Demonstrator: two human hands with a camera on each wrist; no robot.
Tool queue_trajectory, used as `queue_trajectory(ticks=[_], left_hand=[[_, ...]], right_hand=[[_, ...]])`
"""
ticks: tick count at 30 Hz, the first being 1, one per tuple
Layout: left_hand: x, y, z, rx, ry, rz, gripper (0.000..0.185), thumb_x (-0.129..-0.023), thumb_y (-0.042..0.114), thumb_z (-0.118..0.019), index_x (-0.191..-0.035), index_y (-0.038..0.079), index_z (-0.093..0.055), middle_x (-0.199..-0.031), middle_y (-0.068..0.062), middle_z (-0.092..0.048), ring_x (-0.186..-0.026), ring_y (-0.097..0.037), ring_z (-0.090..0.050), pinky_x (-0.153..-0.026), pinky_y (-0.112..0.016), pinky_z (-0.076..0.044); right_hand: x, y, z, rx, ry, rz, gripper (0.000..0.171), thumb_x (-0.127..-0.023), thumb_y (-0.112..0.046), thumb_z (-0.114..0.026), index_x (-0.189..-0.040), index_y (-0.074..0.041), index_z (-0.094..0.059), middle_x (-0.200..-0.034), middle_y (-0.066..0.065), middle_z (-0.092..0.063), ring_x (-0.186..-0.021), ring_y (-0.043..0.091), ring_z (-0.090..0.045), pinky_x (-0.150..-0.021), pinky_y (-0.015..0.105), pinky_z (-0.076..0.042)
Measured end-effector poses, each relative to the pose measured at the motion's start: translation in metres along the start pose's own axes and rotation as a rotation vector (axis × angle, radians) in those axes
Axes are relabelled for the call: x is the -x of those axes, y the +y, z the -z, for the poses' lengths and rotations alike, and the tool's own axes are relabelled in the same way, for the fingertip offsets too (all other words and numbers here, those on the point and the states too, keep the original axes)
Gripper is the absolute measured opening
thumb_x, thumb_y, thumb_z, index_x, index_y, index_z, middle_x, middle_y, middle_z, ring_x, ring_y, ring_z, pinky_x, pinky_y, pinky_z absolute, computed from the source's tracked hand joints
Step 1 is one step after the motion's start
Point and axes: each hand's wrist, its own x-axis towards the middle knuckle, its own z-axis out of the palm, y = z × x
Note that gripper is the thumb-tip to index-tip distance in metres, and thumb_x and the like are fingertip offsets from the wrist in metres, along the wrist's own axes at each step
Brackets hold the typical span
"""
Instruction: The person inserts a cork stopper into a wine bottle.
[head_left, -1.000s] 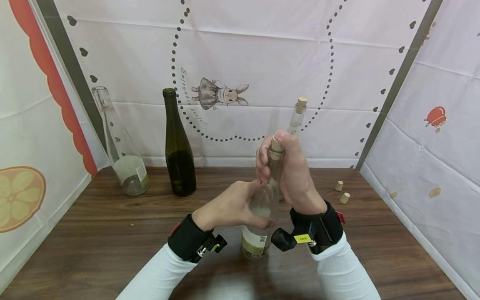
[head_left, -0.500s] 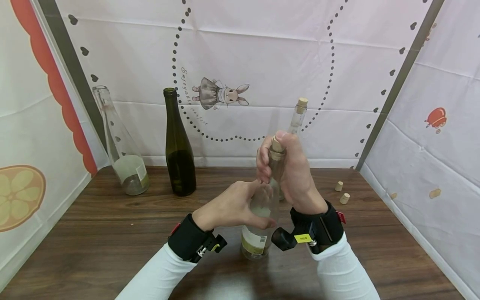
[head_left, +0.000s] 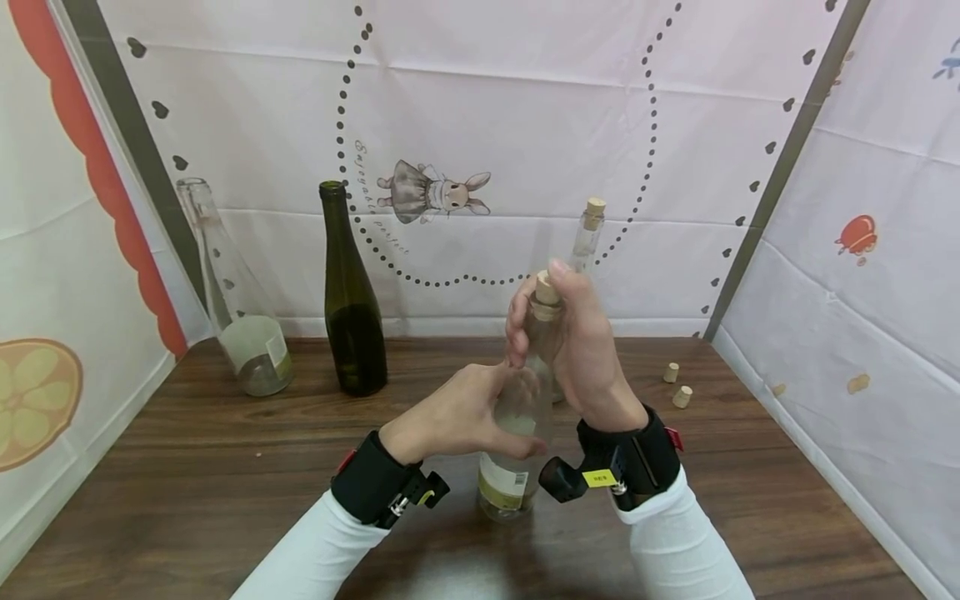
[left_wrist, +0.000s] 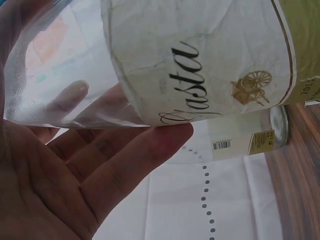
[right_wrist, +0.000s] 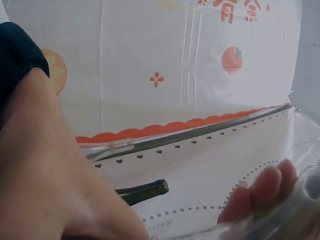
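Observation:
A clear glass bottle (head_left: 517,408) with a white and olive-green label stands upright on the table in front of me. Around its body curves my left hand (head_left: 453,417), fingers behind the glass and thumb across the front; the left wrist view shows those fingers (left_wrist: 145,155) against the bottle beside the label. A cork (head_left: 546,288) sits in the bottle's mouth and sticks up above the rim. My right hand (head_left: 581,350) is at the neck, its thumb and forefinger on either side of the cork, the other fingers curled beside the neck.
Behind my right hand stands another clear bottle (head_left: 587,237) with a cork in it. Two loose corks (head_left: 682,397) lie to the right. At the back left are a dark green bottle (head_left: 354,333) and an uncorked clear bottle (head_left: 255,350). Cloth walls enclose the table (head_left: 187,500).
The head view has shifted slightly. Both hands keep their hold, and the bottle and cork look the same.

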Motion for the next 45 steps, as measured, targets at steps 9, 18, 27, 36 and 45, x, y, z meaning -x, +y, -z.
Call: queue_trajectory(ticks=[9,18,27,36,45], left_hand=[[-0.003,-0.006,-0.001,0.010,0.034,-0.021,0.062,-0.082,0.034,-0.091,-0.131,0.019,-0.056,-0.108,0.004,-0.070,-0.091,-0.016,-0.071,-0.077,-0.032,-0.059],[-0.009,-0.022,0.003,-0.058,0.130,-0.029,0.067,-0.084,0.034,-0.091,-0.138,0.015,-0.056,-0.112,0.001,-0.074,-0.096,-0.011,-0.071,-0.080,-0.034,-0.059],[-0.014,-0.044,0.008,-0.080,0.246,0.024,0.067,-0.088,0.039,-0.090,-0.141,0.014,-0.057,-0.120,0.002,-0.071,-0.104,-0.013,-0.069,-0.087,-0.038,-0.058],[-0.021,-0.070,0.010,-0.082,0.410,0.062,0.069,-0.088,0.037,-0.090,-0.143,0.010,-0.059,-0.129,-0.009,-0.071,-0.099,-0.021,-0.066,-0.083,-0.042,-0.054],[-0.029,-0.093,0.012,-0.040,0.492,0.139,0.075,-0.094,0.038,-0.083,-0.154,0.007,-0.049,-0.139,-0.020,-0.065,-0.118,-0.033,-0.066,-0.094,-0.051,-0.054]], right_hand=[[0.008,0.005,0.009,0.047,0.046,0.015,0.056,-0.107,-0.063,-0.042,-0.108,-0.014,-0.069,-0.086,0.007,-0.068,-0.084,0.026,-0.069,-0.093,0.049,-0.051],[0.018,0.018,0.026,0.246,0.180,0.048,0.058,-0.112,-0.045,-0.036,-0.128,0.004,-0.064,-0.120,0.021,-0.069,-0.112,0.030,-0.066,-0.099,0.046,-0.054],[0.025,0.020,0.049,0.359,0.281,0.056,0.058,-0.115,-0.042,-0.036,-0.129,0.007,-0.062,-0.126,0.021,-0.066,-0.115,0.033,-0.065,-0.100,0.043,-0.054],[0.030,0.016,0.067,0.370,0.323,0.038,0.058,-0.116,-0.042,-0.037,-0.125,0.009,-0.063,-0.123,0.021,-0.067,-0.112,0.032,-0.067,-0.098,0.041,-0.056],[0.036,0.015,0.082,0.389,0.356,0.006,0.057,-0.115,-0.042,-0.040,-0.126,0.009,-0.063,-0.122,0.020,-0.068,-0.111,0.030,-0.068,-0.096,0.038,-0.056]])
